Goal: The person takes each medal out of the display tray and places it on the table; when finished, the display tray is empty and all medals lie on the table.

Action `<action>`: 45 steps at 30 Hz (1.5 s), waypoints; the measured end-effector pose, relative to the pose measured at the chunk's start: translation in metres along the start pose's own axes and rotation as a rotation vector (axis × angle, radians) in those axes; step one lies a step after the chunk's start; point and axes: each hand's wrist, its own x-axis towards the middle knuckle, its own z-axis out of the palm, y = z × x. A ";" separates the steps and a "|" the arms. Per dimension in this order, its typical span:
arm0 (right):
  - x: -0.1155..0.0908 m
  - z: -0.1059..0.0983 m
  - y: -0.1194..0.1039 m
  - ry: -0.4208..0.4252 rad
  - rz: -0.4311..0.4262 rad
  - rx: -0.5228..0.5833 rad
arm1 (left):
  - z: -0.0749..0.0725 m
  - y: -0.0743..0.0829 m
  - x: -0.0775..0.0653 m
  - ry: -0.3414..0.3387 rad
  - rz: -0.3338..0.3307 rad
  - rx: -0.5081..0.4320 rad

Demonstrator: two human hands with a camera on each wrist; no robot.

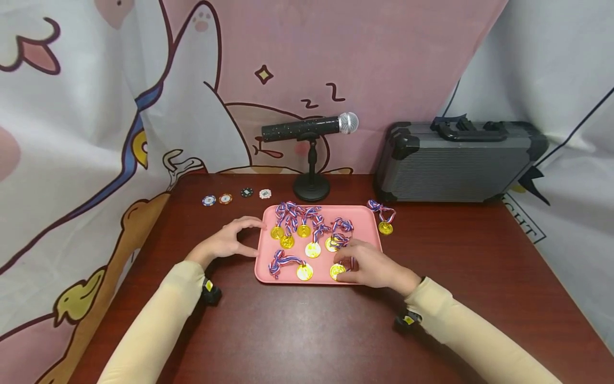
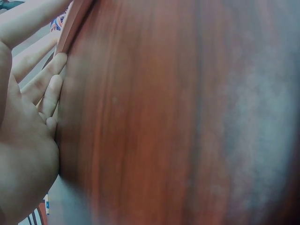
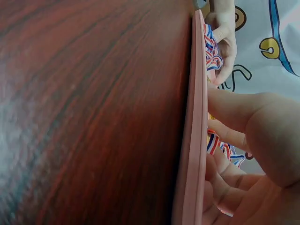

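Note:
My left hand (image 1: 225, 241) is at the left end of the pink tray (image 1: 364, 214), thumb and fingers spread, fingertips right at its rim. At the tray's front right corner, my right hand (image 1: 371, 265) has its thumb and fingers curled about a gold medal (image 1: 337, 271) with a striped ribbon (image 3: 213, 142). The medal's face shows between thumb and fingertips, close over the tray. Close behind that hand lies another gold medal (image 1: 332, 244), its ribbon bunched. Several more lie on the tray, among them a front-left medal (image 1: 304, 272) with its ribbon stretched leftward.
Outside the tray's right back corner lies a single medal (image 1: 386, 228). A black microphone (image 1: 302, 128) on a round stand (image 1: 312, 186) rises behind the tray. Blue, orange, black and white poker chips (image 1: 209, 200) lie back left. A grey hard case (image 1: 460, 162) stands back right.

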 end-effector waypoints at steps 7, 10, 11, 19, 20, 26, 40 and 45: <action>0.000 -0.003 -0.006 -0.026 0.040 -0.060 | 0.000 0.000 -0.001 0.000 0.002 0.002; 0.000 -0.006 -0.008 -0.049 0.042 -0.089 | 0.000 0.001 0.000 -0.002 -0.004 0.000; 0.000 -0.007 -0.009 -0.058 0.043 -0.096 | 0.000 0.000 0.000 -0.002 -0.003 -0.001; 0.000 -0.011 -0.016 -0.132 0.031 -0.158 | 0.000 0.000 -0.001 0.009 -0.004 -0.012; 0.000 -0.011 -0.016 -0.133 0.025 -0.160 | 0.000 0.000 -0.001 0.010 -0.006 -0.014; 0.000 -0.012 -0.014 -0.122 0.008 -0.089 | 0.001 0.013 -0.004 0.019 -0.012 -0.020; -0.010 -0.044 0.011 0.029 0.128 0.341 | 0.001 0.030 -0.010 0.022 0.002 -0.028; -0.015 -0.069 0.030 0.192 0.196 0.364 | 0.004 0.007 -0.005 0.030 0.016 -0.007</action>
